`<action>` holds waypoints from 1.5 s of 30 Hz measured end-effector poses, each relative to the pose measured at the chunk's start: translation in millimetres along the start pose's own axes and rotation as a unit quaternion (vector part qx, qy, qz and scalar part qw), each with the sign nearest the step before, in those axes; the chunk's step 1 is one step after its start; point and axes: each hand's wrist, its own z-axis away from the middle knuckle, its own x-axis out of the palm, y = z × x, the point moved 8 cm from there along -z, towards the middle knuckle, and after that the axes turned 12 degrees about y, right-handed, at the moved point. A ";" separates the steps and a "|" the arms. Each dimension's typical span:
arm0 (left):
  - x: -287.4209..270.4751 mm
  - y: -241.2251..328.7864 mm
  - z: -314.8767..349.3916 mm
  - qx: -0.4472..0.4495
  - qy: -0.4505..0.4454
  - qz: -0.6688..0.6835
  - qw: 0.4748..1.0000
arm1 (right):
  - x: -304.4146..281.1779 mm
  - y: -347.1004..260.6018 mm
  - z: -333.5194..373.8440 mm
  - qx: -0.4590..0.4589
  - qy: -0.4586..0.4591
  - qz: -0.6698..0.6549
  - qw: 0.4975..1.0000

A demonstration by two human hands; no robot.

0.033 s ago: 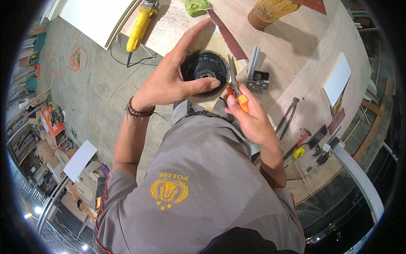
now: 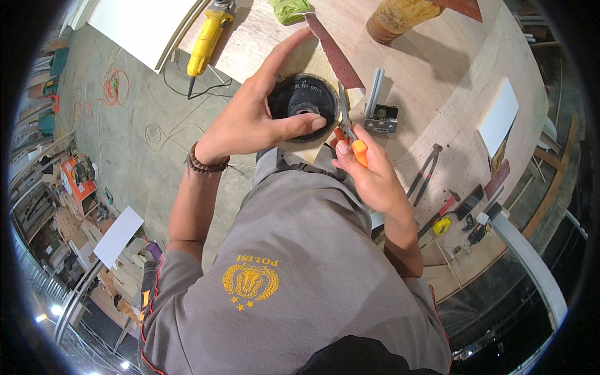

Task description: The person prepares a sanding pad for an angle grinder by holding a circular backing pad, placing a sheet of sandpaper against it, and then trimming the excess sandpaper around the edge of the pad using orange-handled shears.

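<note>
My left hand (image 2: 247, 119) presses a black round backing pad (image 2: 294, 99) onto a beige-backed sheet of sandpaper (image 2: 308, 56). Its thumb lies across the pad's centre and its fingers stretch round the far side. Orange-handled scissors (image 2: 359, 150) are in my right hand (image 2: 380, 181), their blades pointing away from me at the sheet's right side, close to the pad's edge. From there a partly cut strip (image 2: 337, 59) curls up, its reddish-brown grit side showing. My left fingertips and part of the sheet are hidden.
A yellow angle grinder (image 2: 207, 42) lies at the table's left edge. Right of the scissors stands a metal bracket (image 2: 381, 117). Pincers (image 2: 425, 172), a hammer (image 2: 447, 203) and a tape measure (image 2: 442, 225) lie farther right. A stained cylinder (image 2: 394, 22) and green bundle (image 2: 290, 10) are at the back.
The scissor blades have come together at the sandpaper's cut edge. The loose strip has shifted slightly. My left hand and the pad stay nearly still.
</note>
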 end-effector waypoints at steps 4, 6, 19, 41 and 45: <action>-1.7 -9.4 2.5 -0.059 0.002 0.062 0.996 | 1.6 -5.0 0.0 -0.013 -0.007 -0.013 1.000; -1.7 -12.8 4.5 -0.085 0.000 0.072 0.994 | 1.8 -10.0 0.7 -0.007 -0.007 -0.013 1.000; 2.4 -9.3 2.3 -0.023 -0.006 0.019 1.000 | 1.8 -7.7 0.8 0.038 0.026 0.049 0.998; 6.5 -22.2 2.3 -0.043 -0.071 0.063 0.994 | 2.1 1.1 6.8 0.069 -0.026 0.025 0.997; 7.2 -20.2 0.6 -0.055 -0.059 0.033 0.996 | -2.1 4.4 3.2 0.027 -0.028 0.044 0.998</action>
